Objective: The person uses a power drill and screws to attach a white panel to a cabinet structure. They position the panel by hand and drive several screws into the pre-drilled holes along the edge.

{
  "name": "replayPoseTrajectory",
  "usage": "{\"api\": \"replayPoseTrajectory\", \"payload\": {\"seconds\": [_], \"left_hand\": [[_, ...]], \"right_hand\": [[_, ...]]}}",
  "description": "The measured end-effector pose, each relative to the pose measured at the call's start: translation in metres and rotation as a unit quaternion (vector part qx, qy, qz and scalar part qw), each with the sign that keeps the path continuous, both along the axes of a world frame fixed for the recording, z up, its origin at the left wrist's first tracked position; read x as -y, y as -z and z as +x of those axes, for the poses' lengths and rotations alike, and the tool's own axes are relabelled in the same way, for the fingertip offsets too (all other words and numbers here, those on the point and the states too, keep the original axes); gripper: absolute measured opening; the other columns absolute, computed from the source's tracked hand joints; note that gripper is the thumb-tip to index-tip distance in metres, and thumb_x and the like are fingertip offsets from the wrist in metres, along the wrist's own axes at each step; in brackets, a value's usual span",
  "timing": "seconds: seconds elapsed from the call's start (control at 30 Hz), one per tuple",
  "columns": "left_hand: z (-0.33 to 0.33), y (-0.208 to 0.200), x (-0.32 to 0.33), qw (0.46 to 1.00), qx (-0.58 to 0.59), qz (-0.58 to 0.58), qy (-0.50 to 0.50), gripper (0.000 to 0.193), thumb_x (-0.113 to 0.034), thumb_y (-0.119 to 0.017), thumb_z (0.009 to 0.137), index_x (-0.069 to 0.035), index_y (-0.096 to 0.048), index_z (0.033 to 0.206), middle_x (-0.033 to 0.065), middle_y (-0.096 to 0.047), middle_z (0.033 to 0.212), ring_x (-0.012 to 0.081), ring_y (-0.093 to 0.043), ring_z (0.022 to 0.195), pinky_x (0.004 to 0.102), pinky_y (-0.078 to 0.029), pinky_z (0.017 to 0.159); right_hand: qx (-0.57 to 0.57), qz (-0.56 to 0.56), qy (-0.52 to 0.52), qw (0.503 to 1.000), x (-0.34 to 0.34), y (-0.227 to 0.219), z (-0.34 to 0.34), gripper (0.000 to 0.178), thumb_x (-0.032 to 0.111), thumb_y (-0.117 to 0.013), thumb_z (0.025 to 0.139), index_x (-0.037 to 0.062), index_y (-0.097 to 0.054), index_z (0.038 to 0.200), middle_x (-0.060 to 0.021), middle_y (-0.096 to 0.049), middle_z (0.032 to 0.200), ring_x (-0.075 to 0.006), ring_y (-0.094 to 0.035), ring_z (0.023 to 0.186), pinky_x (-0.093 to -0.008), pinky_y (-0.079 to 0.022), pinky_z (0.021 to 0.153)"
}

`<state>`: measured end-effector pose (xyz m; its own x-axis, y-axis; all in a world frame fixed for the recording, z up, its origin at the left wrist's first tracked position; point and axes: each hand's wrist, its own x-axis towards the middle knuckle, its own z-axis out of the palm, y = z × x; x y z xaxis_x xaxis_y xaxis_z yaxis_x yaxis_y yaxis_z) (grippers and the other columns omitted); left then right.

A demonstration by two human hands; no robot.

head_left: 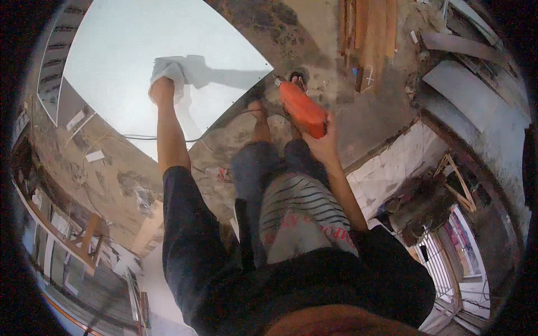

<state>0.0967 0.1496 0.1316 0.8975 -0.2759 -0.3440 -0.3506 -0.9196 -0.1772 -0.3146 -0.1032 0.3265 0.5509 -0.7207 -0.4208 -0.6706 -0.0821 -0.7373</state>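
Observation:
My left hand (pixel 161 91) presses a crumpled pale cloth (pixel 170 69) onto a large glossy white panel (pixel 120 33). The cloth covers most of its fingers, and a dark shadow of it falls across the surface to the right. My right hand (pixel 323 147) grips the lower end of an orange-red, bottle-shaped container (pixel 302 107). Its narrow, metallic-looking tip points up and left, close to the panel's right corner but not visibly on it.
A dark cable (pixel 159 138) crosses the panel's near end. Long wooden boards (pixel 367 33) lie at the far right, with grey sheets (pixel 457 92) beyond. My foot (pixel 298 82) in a sandal is near the panel's right corner. A small white block (pixel 94 156) lies at left.

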Motion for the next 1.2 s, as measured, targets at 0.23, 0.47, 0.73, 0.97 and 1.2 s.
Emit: {"api": "replayPoseTrajectory", "payload": {"seconds": [0.23,0.47,0.73,0.97,1.2], "left_hand": [[-0.008,-0.002,0.006,0.999,-0.01,0.023,0.031,0.024,-0.023,-0.054,0.081,-0.007,-0.071,0.076,0.0159,-0.069,0.082,0.0325,-0.067,0.077,0.0415,-0.053,0.066],[0.0,0.007,-0.004,0.999,-0.014,-0.029,0.014,0.019,-0.02,-0.058,0.078,-0.006,-0.069,0.077,0.0168,-0.068,0.085,0.0338,-0.066,0.081,0.0435,-0.053,0.071],[-0.009,0.0,-0.001,0.998,-0.052,-0.032,0.035,0.02,-0.023,-0.056,0.08,-0.007,-0.067,0.084,0.0172,-0.068,0.086,0.0344,-0.066,0.08,0.0455,-0.052,0.07],[-0.006,0.015,-0.011,1.0,0.004,-0.02,0.014,0.025,-0.029,-0.058,0.079,-0.006,-0.068,0.081,0.0166,-0.068,0.083,0.0359,-0.065,0.079,0.0459,-0.052,0.071],[-0.01,0.01,-0.013,0.994,-0.011,-0.105,0.027,0.021,-0.024,-0.06,0.077,-0.003,-0.066,0.078,0.0199,-0.066,0.078,0.0386,-0.064,0.075,0.0471,-0.051,0.069]], "right_hand": [[0.015,0.128,0.143,0.981,-0.014,0.003,-0.046,0.081,0.007,-0.074,0.062,-0.002,-0.036,0.133,-0.0168,-0.053,0.122,-0.0258,-0.051,0.116,-0.0376,-0.039,0.099],[0.014,0.176,0.131,0.975,-0.02,-0.003,-0.04,0.079,0.005,-0.073,0.062,-0.0013,-0.037,0.132,-0.0164,-0.053,0.121,-0.0272,-0.051,0.115,-0.0381,-0.038,0.1],[-0.012,0.146,0.092,0.985,-0.021,0.0,-0.035,0.085,0.008,-0.075,0.062,-0.0017,-0.033,0.135,-0.0187,-0.051,0.125,-0.0304,-0.049,0.118,-0.0404,-0.037,0.101],[-0.039,0.16,0.101,0.981,-0.026,0.006,-0.032,0.092,0.01,-0.077,0.062,-0.0063,-0.027,0.138,-0.0209,-0.049,0.128,-0.031,-0.048,0.121,-0.0408,-0.036,0.103],[-0.02,0.174,0.098,0.98,-0.02,0.006,-0.029,0.093,0.009,-0.076,0.063,-0.0057,-0.027,0.139,-0.0195,-0.048,0.13,-0.0288,-0.046,0.122,-0.0393,-0.035,0.103]]}}
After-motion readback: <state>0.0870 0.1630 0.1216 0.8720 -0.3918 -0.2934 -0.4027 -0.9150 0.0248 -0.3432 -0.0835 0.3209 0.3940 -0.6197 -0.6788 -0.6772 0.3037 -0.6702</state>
